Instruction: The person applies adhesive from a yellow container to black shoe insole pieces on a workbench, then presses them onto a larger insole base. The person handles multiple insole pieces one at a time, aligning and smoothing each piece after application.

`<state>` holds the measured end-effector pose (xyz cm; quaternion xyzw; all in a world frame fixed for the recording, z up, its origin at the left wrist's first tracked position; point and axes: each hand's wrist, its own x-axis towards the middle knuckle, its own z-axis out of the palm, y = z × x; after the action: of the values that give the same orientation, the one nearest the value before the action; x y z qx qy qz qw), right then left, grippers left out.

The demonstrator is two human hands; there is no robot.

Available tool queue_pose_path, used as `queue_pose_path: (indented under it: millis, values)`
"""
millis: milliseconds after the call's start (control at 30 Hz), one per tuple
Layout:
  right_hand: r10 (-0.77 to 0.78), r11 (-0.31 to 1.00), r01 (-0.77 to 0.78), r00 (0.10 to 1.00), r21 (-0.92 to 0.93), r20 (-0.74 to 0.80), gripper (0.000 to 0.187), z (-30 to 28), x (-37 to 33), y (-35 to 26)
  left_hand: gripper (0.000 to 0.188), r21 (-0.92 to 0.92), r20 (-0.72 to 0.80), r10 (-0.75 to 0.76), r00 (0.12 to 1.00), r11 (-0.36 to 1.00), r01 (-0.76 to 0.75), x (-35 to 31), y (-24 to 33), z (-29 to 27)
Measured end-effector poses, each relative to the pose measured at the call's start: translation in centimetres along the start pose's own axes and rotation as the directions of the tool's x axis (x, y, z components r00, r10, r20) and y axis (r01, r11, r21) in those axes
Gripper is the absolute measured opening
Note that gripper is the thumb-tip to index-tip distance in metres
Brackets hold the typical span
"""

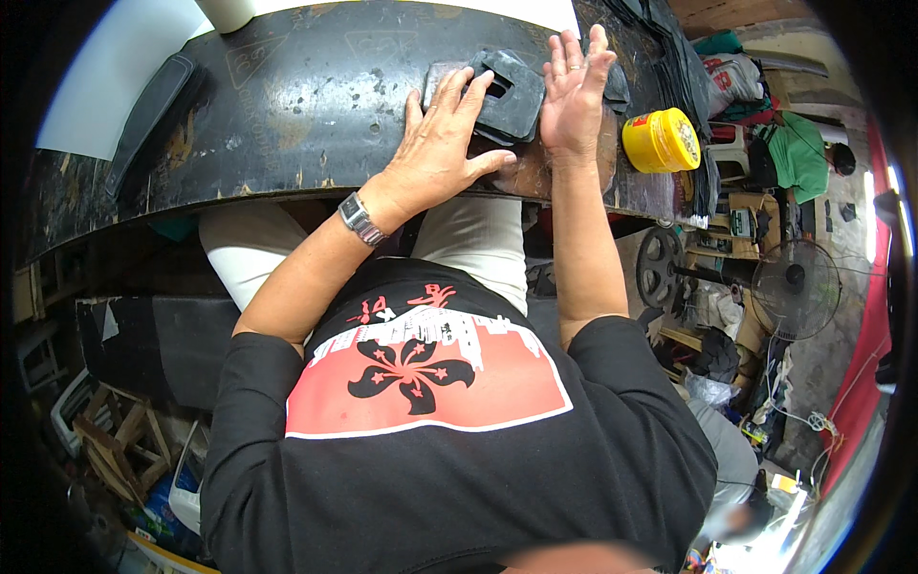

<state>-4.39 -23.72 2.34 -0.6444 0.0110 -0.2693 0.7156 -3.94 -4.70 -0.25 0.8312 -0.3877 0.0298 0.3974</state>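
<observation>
On the dark worktable [306,120] lie flat black pieces [519,100], seemingly stacked, with a dark slot near the middle. My left hand [440,143], a watch on its wrist, reaches over their left side with fingers spread. Its fingertips rest on or just above the pieces. My right hand [574,100] stands beside their right edge, palm turned up and sideways, fingers stretched out, nothing in it. A brownish patch or board [540,174] shows beneath, between my two wrists. Right of my right hand is a yellow jar [660,141], tilted in view.
A long curved black piece [148,124] lies at the table's left, near a white sheet [105,81] and a pale cylinder [226,11]. Black sheets [660,57] are piled along the right end. Beyond stand a fan [796,289] and a person in green [806,158].
</observation>
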Motion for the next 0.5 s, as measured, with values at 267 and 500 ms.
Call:
queue_pose_path:
  millis: [267, 500]
  values:
    - [0.110, 0.929, -0.057, 0.986, -0.366, 0.126, 0.049, -2.3, 1.2, -0.5, 0.107, 0.027, -0.119, 0.049, 0.992, 0.999, -0.046, -0.2, -0.1, -1.0]
    - [0.123, 0.773, 0.093, 0.948, -0.627, 0.293, 0.043, -2.8, 0.6, -0.4, 0.105, 0.139, -0.160, 0.085, 0.983, 0.988, -0.063, 1.7, -2.0, -1.9]
